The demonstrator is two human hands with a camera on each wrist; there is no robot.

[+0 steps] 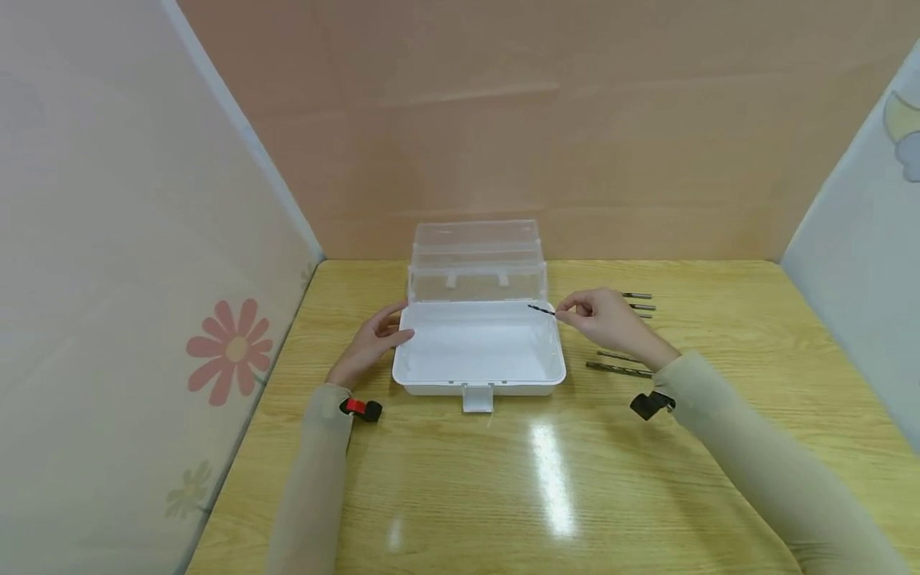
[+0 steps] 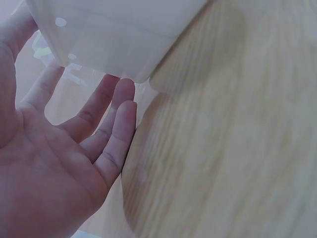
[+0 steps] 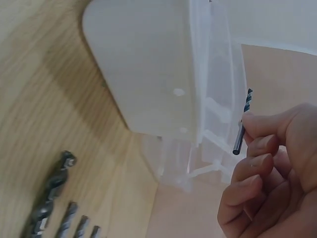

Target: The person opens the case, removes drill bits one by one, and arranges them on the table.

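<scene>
The right hand (image 1: 607, 319) pinches a thin dark metal drill bit (image 1: 541, 310) above the open white plastic box (image 1: 479, 383), probably to be lowered inside, while the open left hand (image 1: 370, 345) steadies it.

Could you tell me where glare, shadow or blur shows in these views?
Head view: bright glare streak on the table. Left wrist view: soft throughout, box casting a shadow on the wood. Right wrist view: loose bits blurred; the held bit sharper.
</scene>
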